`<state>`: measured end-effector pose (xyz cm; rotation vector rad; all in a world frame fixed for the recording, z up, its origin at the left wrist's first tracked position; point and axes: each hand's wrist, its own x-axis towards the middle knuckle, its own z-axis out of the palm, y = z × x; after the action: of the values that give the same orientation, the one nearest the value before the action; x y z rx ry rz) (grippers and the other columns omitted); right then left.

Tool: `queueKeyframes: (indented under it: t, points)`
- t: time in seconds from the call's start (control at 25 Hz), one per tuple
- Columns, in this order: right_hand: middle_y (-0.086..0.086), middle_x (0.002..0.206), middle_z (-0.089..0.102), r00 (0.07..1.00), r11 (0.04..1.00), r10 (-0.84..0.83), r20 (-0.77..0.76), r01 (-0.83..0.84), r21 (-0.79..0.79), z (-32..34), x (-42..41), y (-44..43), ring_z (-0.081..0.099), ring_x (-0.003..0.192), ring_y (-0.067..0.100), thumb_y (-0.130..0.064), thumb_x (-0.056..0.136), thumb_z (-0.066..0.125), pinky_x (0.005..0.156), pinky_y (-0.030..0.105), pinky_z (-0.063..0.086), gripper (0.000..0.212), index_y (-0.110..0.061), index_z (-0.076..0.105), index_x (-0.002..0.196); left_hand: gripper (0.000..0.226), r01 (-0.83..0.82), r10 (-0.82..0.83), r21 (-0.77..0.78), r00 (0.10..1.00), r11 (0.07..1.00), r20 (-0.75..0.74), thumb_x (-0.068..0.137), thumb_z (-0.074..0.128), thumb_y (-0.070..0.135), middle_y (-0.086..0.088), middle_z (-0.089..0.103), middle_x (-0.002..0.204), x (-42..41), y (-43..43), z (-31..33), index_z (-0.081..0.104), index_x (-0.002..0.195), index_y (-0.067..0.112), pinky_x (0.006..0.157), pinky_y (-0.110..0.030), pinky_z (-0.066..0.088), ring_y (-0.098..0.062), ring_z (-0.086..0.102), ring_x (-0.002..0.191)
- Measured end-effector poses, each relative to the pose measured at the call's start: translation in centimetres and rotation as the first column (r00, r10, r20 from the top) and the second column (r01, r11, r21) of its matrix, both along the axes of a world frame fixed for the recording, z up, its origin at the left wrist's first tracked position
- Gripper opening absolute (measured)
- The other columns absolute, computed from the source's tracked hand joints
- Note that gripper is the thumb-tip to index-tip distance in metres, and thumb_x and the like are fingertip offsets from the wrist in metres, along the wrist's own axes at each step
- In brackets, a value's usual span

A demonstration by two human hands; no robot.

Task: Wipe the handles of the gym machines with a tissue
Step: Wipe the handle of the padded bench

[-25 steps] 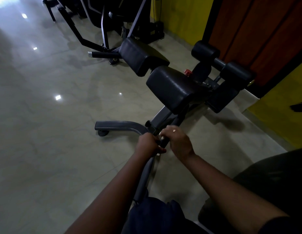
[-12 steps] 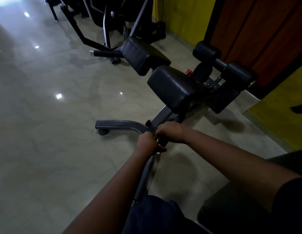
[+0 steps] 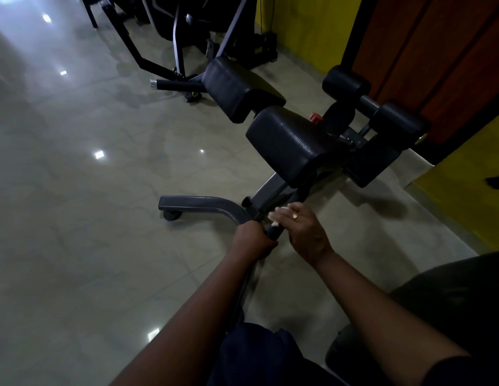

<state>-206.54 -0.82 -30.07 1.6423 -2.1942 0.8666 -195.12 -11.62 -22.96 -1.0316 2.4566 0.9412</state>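
The left hand (image 3: 252, 239) is closed around the dark handle (image 3: 274, 231). Just beside it, the right hand (image 3: 305, 232) presses a small, crumpled white tissue (image 3: 274, 217) on the handle, fingers curled.

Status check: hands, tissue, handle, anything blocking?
Left hand closed around the near handle. Right hand pressing the white tissue onto the same handle just beyond it. Nothing in the way; far handle clear of both hands.

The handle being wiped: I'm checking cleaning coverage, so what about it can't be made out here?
- Head view: handle section under the left hand, covered by its grip.
- Tissue: mostly hidden under the right hand; only white edges show.
- Handle's lower end: hidden behind the left forearm.
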Motion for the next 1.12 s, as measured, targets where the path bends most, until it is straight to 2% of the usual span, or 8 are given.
queueKeyframes:
  t: [0.08,0.24,0.32,0.4,0.52,0.72,0.92,1.12]
  points:
    - [0.010,0.108,0.071,0.952,0.963,-0.267,0.150,0.269,0.005,-0.2,-1.1,-0.6,0.062,0.092,0.031,-0.007,0.098,0.038,0.082,0.030,0.047,0.036,-0.007,0.072,0.110,0.033,0.001,-0.001,-0.005,1.000,1.000,-0.013,0.093,0.058,0.033,-0.013,0.069,0.103,-0.1,0.5,-0.2,0.068,0.110,0.006,0.077,-0.030,0.051,-0.027,0.065,0.095]
    - [0.013,0.096,0.067,0.549,0.751,-0.520,0.655,0.659,0.044,-0.6,5.5,-1.0,0.063,0.083,0.026,0.003,0.084,0.062,0.077,0.031,0.049,0.036,-0.010,0.070,0.116,0.032,-0.035,0.034,-0.050,0.999,0.998,-0.034,0.095,0.056,0.032,-0.013,0.068,0.098,-0.5,1.0,0.0,0.069,0.109,0.005,0.066,-0.027,0.039,-0.027,0.063,0.091]
    - [0.009,0.099,0.070,0.292,0.673,-0.471,0.832,0.729,0.125,0.1,8.4,-1.1,0.066,0.089,0.020,-0.003,0.087,0.064,0.085,0.035,0.053,0.029,-0.009,0.070,0.115,0.030,-0.047,0.045,-0.053,0.998,0.998,-0.035,0.093,0.060,0.031,-0.009,0.064,0.089,-0.9,0.8,0.0,0.070,0.106,0.006,0.063,-0.026,0.037,-0.021,0.060,0.081]
    - [0.009,0.097,0.072,-0.181,0.533,-0.256,0.949,0.793,0.295,0.2,6.8,-2.8,0.067,0.088,0.023,-0.007,0.089,0.062,0.085,0.041,0.055,0.023,-0.007,0.072,0.109,0.029,-0.038,0.036,-0.052,0.999,0.998,-0.040,0.092,0.061,0.030,-0.012,0.067,0.090,-1.0,0.7,-0.1,0.071,0.103,0.005,0.064,-0.027,0.038,-0.024,0.063,0.084]
    - [0.015,0.091,0.069,-0.615,0.552,0.303,0.728,0.736,0.392,0.9,3.7,-5.1,0.065,0.071,0.025,-0.007,0.095,0.052,0.061,0.034,0.055,0.013,-0.006,0.065,0.097,0.027,-0.060,0.058,-0.035,0.997,0.998,-0.055,0.092,0.061,0.025,-0.017,0.070,0.100,-1.3,1.1,-0.2,0.070,0.106,0.004,0.068,-0.028,0.042,-0.030,0.065,0.094]
    - [0.011,0.077,0.066,-0.729,0.792,0.165,0.664,0.499,0.351,1.4,4.6,-2.8,0.064,0.068,0.018,-0.001,0.097,0.040,0.056,0.022,0.053,0.023,-0.013,0.059,0.094,0.028,-0.061,0.057,-0.043,0.995,0.997,-0.081,0.089,0.064,0.023,-0.013,0.068,0.104,-1.6,1.4,-0.1,0.064,0.112,0.007,0.070,-0.028,0.041,-0.029,0.063,0.100]
    - [0.021,0.127,0.056,-0.637,0.564,0.403,0.658,0.738,0.370,1.7,1.6,-4.1,0.056,0.115,0.036,0.006,0.096,0.042,0.081,0.025,0.048,0.028,0.001,0.058,0.119,0.024,-0.018,0.019,0.022,0.999,1.000,-0.038,0.089,0.063,0.028,-0.017,0.070,0.091,-1.8,0.6,-0.2,0.069,0.101,0.008,0.074,-0.034,0.054,-0.031,0.068,0.086]
    - [0.012,0.090,0.068,-0.471,0.463,0.143,0.871,0.809,0.361,2.0,4.7,-3.9,0.064,0.071,0.023,0.004,0.087,0.062,0.063,0.035,0.056,0.022,-0.017,0.065,0.080,0.024,-0.022,0.023,0.036,1.000,0.999,-0.013,0.091,0.060,0.024,-0.016,0.069,0.093,-2.3,0.5,-0.5,0.068,0.104,0.005,0.072,-0.033,0.052,-0.030,0.068,0.085]
